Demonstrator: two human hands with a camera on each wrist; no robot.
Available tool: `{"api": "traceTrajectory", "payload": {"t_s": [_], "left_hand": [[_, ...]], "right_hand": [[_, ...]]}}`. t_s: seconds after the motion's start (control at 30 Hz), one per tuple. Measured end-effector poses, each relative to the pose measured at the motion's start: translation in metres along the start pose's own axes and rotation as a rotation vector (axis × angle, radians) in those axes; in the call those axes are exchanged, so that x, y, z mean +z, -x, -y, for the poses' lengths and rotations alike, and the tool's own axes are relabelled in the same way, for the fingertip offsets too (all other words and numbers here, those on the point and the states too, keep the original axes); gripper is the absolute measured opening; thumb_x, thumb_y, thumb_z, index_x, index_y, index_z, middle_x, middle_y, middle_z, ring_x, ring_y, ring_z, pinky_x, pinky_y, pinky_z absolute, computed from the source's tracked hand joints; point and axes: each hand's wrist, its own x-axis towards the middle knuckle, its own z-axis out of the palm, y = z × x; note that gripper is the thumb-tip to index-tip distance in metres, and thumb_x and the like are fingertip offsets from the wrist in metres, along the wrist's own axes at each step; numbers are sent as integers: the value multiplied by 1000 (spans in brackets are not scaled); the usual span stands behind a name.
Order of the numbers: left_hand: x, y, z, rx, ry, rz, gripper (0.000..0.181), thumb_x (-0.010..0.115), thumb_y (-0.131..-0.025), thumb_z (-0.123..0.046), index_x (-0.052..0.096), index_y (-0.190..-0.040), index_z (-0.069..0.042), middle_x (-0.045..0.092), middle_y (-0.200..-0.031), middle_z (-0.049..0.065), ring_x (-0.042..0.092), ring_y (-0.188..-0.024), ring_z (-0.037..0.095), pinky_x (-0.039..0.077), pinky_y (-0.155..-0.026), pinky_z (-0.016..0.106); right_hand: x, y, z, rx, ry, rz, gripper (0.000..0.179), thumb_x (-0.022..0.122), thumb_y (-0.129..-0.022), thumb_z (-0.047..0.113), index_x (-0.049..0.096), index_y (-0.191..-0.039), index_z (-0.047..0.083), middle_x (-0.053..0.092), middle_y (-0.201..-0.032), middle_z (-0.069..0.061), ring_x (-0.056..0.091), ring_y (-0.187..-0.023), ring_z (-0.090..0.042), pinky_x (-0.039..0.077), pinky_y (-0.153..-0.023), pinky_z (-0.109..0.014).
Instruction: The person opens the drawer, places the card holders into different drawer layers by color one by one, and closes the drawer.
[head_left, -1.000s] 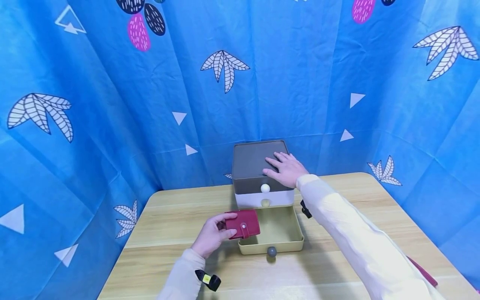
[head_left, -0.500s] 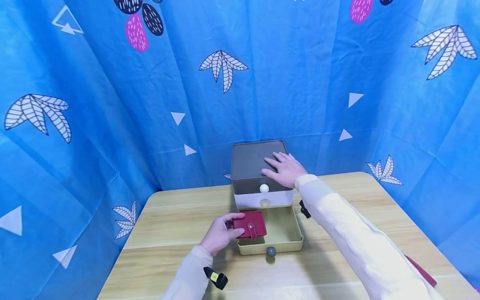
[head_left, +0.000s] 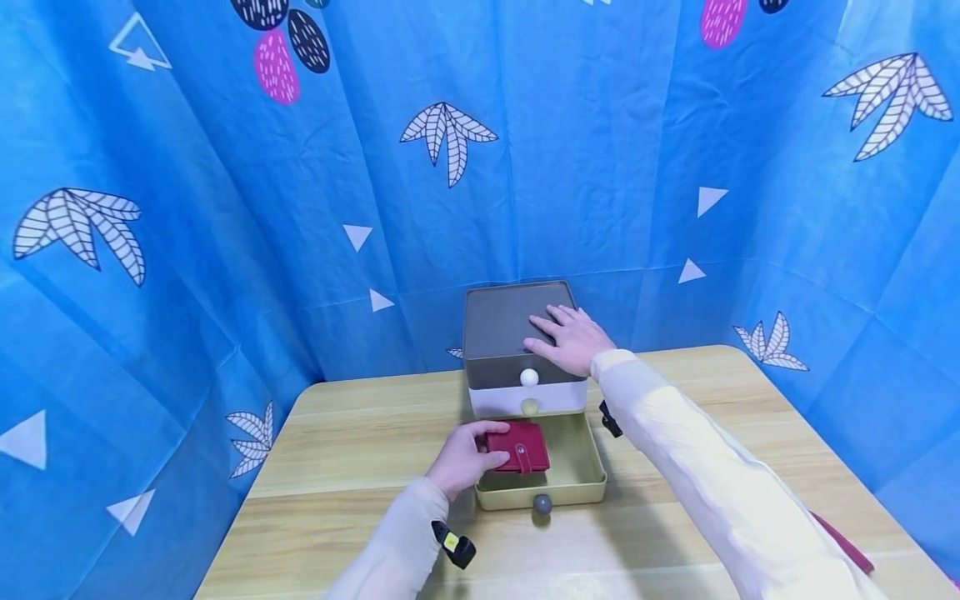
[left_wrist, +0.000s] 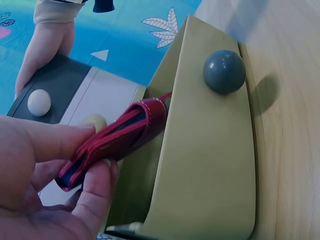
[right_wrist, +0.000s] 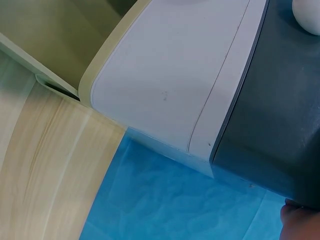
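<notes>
A small red wallet (head_left: pixel 519 447) with a snap strap is pinched between the thumb and fingers of my left hand (head_left: pixel 467 457). It hangs over the pulled-out yellow-green bottom drawer (head_left: pixel 576 450). In the left wrist view the wallet (left_wrist: pixel 120 137) tilts beside the drawer's front wall (left_wrist: pixel 205 145), which bears a grey ball knob (left_wrist: pixel 224 72). My right hand (head_left: pixel 572 340) rests with spread fingers on the dark grey top of the drawer box (head_left: pixel 506 317). Only a bit of that hand (right_wrist: pixel 301 223) shows at the corner of the right wrist view.
Above the open drawer are a white drawer (head_left: pixel 495 402) with a pale green knob and a dark grey drawer with a white knob (head_left: pixel 529 377). A dark red flat item (head_left: pixel 843 542) lies at the table's right, partly behind the right sleeve. A blue printed curtain (head_left: pixel 600 167) surrounds the wooden table (head_left: pixel 360 433).
My left hand has moved to the right with the wallet, carrying it from the drawer's left edge to farther over the drawer. The right hand has stayed on the box top.
</notes>
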Motion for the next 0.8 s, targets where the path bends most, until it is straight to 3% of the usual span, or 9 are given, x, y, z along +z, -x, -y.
{"api": "traceTrajectory", "payload": {"t_s": [0.57,0.8], "left_hand": [[25,-20,-5,-9,-180,-67,34,73,-71,-8,66,-104,-14,59,-100,2,54,-86,16,45,-71,27],[35,-29,-3,-28,-189,-69,34,73,-70,-8,66,-103,-14,59,-98,0,52,-86,15,44,-72,28]], "right_hand": [[-1,2,1,-6,-6,8,74,20,-81,72,29,-140,28,21,-145,-8,10,-133,-26,3,-106,-44],[-1,2,0,1,-9,7,75,18,-80,73,29,-139,28,21,-145,-7,10,-133,-26,3,-106,-43]]}}
